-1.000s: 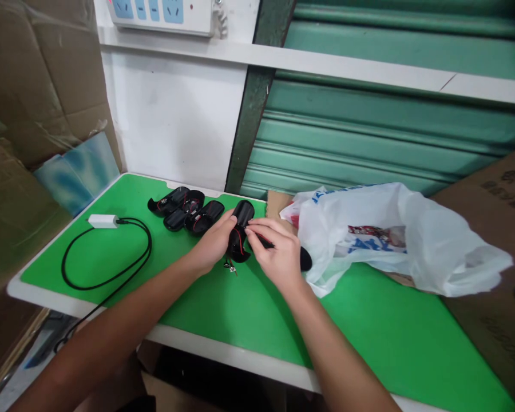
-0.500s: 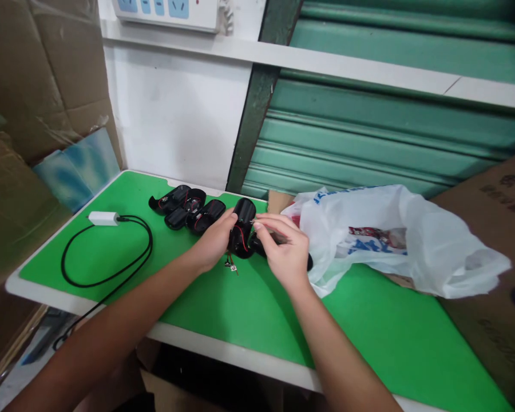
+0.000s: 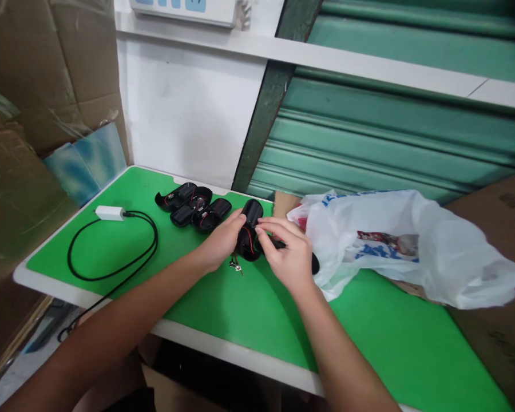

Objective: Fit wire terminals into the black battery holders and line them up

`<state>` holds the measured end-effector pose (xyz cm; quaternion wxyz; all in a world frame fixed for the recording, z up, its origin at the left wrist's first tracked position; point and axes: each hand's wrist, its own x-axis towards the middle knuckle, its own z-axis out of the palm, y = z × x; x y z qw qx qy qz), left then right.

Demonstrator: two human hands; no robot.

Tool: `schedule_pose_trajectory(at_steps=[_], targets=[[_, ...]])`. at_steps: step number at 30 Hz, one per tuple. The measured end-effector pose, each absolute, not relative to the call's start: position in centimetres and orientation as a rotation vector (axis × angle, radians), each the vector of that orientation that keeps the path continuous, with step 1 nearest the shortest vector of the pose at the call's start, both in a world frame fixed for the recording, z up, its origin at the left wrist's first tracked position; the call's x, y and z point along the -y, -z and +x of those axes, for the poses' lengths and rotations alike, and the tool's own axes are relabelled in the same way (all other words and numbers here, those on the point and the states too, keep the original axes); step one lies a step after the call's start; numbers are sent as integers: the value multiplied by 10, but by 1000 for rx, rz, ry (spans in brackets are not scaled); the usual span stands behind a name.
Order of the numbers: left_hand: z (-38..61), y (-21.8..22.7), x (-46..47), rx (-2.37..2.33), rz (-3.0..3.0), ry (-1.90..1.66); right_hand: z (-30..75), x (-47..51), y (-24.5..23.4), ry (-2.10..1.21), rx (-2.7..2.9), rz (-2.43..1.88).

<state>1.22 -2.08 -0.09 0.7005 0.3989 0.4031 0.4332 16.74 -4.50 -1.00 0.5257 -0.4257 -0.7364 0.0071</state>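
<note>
My left hand [image 3: 221, 244] is closed on the left side of an opened black plastic casing [image 3: 252, 212], whose inside shows red wires [image 3: 251, 239]. Against the casing's right edge, my right hand [image 3: 288, 252] has its thumb and fingertips pinched together; whatever they hold is too small to make out. A small circuit board on wires [image 3: 237, 267] dangles below the casing. Part of a dark rounded piece [image 3: 315, 264] shows past my right hand, mostly covered by it. Several similar open black casings [image 3: 182, 214] with red wires lie to the left of my left hand.
A white plug-like adapter [image 3: 110, 213] with a looped black cable [image 3: 71, 260] lies on the left of the green tabletop [image 3: 223, 320]. A white plastic bag [image 3: 377, 212] rests at right. Cardboard [image 3: 86, 74] stands at left; a green shutter [image 3: 369, 126] rises behind.
The whole view has shifted slightly, so things appear a little further right. Both hands stay at the same casing, with the right fingertips moving only slightly at its edge.
</note>
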Motion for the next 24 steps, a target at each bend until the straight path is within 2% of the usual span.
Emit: schedule_pose_trajectory(at_steps=[12, 24], targets=[[10, -7, 23, -842, 900, -1009, 166, 43, 16, 87, 1771, -993], [3, -14, 23, -866, 1374, -1068, 172, 47, 7, 265, 1866, -938]])
